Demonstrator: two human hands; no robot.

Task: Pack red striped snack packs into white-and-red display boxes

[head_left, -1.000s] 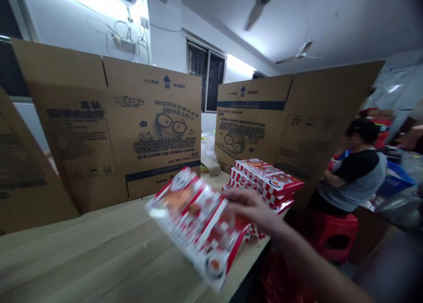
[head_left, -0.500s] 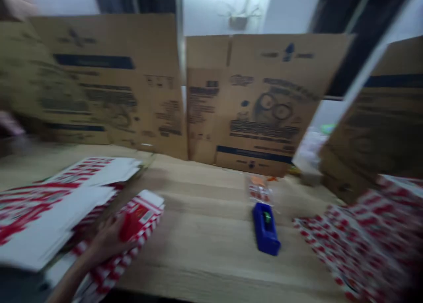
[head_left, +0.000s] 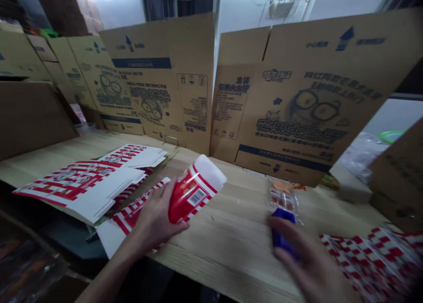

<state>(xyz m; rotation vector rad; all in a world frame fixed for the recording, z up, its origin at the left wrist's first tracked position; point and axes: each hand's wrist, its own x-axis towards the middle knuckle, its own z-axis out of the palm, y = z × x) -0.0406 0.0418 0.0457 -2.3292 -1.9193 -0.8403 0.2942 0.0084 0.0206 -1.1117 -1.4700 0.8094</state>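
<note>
My left hand (head_left: pixel 158 221) is closed around a red-and-white printed carton (head_left: pixel 194 188), its curved panel with a barcode facing up and its white end pointing to the far right. Beneath and left of that hand lies another striped carton blank (head_left: pixel 130 210). My right hand (head_left: pixel 307 250), smeared by motion, is at the blue tape dispenser (head_left: pixel 280 217). Thumb and forefinger lie at either side of the dispenser's near part. Whether they grip it I cannot tell. A stack of flat carton blanks (head_left: pixel 95 179) lies to the left.
Upright cardboard sheets (head_left: pixel 291 96) stand along the back of the wooden table (head_left: pixel 224 250). Behind the dispenser lies a clear plastic packet (head_left: pixel 280 195) with orange and red contents. Red-and-white patterned cartons (head_left: pixel 373 254) lie at the right, and a brown box (head_left: pixel 33 113) stands at the left.
The view has swung left. My left hand has lifted the carton and moved it right, towards the table's middle. My right hand has come into view at the tape dispenser.
</note>
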